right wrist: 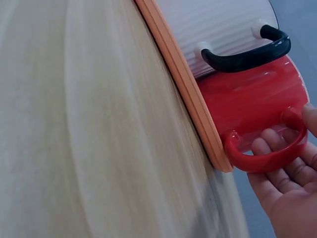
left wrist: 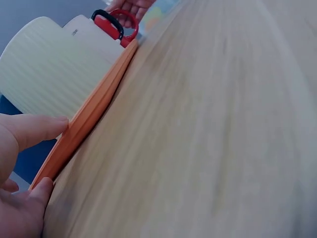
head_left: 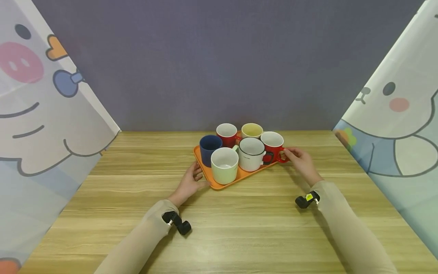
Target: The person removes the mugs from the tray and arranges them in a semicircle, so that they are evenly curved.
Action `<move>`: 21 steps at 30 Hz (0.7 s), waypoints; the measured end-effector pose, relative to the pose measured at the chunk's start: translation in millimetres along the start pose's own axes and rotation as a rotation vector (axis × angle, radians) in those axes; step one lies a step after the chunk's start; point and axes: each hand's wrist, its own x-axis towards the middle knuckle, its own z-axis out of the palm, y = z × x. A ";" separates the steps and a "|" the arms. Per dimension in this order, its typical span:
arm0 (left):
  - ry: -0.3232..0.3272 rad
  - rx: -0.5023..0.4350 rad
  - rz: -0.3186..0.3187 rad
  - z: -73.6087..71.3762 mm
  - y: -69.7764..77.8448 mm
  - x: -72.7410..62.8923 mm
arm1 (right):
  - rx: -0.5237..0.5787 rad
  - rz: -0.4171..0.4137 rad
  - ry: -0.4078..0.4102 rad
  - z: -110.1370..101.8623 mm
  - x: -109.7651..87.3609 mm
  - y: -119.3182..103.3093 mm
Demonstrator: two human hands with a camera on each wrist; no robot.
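Right hand, mine (head_left: 302, 161): thumb and fingers holding the handle of one red mug (right wrist: 257, 99), standing at the right end of an orange tray (head_left: 243, 174). Left hand, mine (head_left: 189, 182): gripping the tray's left edge. Also aboard, upright: white mug (head_left: 251, 158), black-handled; pale green mug (head_left: 224, 169); blue cup (head_left: 209, 152); second red mug (head_left: 226, 141); yellow-lined cup (head_left: 252, 130). Beneath: wooden table (head_left: 239, 228).

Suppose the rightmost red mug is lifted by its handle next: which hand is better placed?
Probably the right hand: it is at the handle of the rightmost red mug. The left hand is at the left edge of the orange tray, with the pale green mug between.
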 end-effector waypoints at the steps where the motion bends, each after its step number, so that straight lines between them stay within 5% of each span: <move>1: 0.002 -0.010 -0.007 -0.4 0.0 0.1 | 0.038 0.003 -0.008 0.8 1.7 0.9; 21: -0.005 0.017 -0.036 -3.4 -0.9 -1.1 | 0.501 0.074 -0.073 10.7 9.6 0.1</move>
